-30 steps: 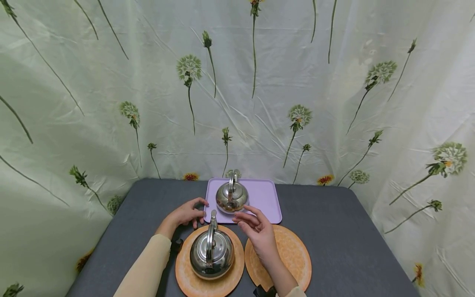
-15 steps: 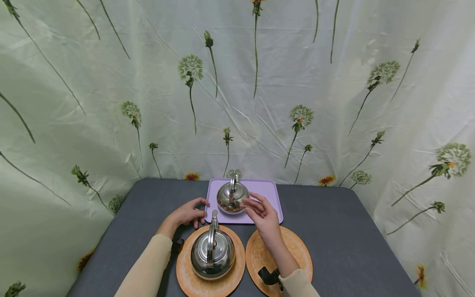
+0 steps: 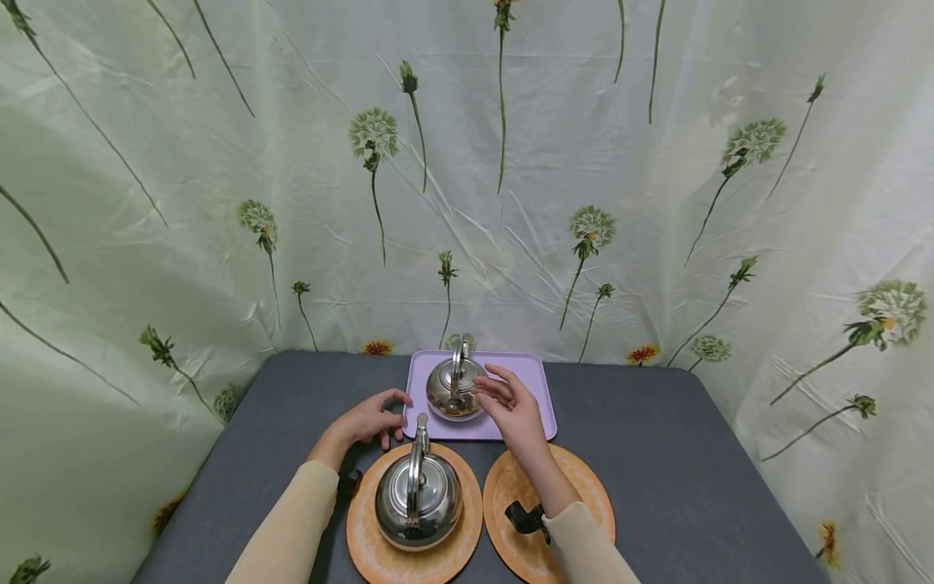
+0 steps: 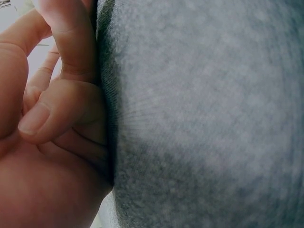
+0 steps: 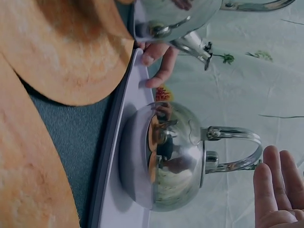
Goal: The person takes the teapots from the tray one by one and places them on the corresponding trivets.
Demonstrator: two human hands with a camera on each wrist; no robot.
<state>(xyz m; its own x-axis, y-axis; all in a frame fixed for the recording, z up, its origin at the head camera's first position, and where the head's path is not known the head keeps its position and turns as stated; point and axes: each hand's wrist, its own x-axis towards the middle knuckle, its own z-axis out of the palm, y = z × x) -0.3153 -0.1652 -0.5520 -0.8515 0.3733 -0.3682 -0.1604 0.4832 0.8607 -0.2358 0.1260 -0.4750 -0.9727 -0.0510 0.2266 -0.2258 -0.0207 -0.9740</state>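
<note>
A small steel kettle (image 3: 443,396) stands on a lilac tray (image 3: 522,365) at the back of the table. My right hand (image 3: 516,412) hovers at its right side, fingers extended and together. In the right wrist view the fingertips (image 5: 264,183) are beside the top of the kettle's arched handle (image 5: 259,147), with nothing in the hand. At the tray's left end rests my left hand (image 3: 368,420), loosely bent, its fingertips at the rim. The left wrist view shows those bent fingers (image 4: 71,102) close against dark grey cloth (image 4: 204,118).
Nearer me, a larger steel kettle (image 3: 430,515) stands on a round orange board (image 3: 365,543), just in front of the left hand. A second round board (image 3: 587,499) lies under the right forearm. Behind the table hangs a flowered curtain (image 3: 511,284).
My right hand has moved away from me and slightly right, from the kettle's front right to its right side, then hardly at all. The left hand and both kettles stay put.
</note>
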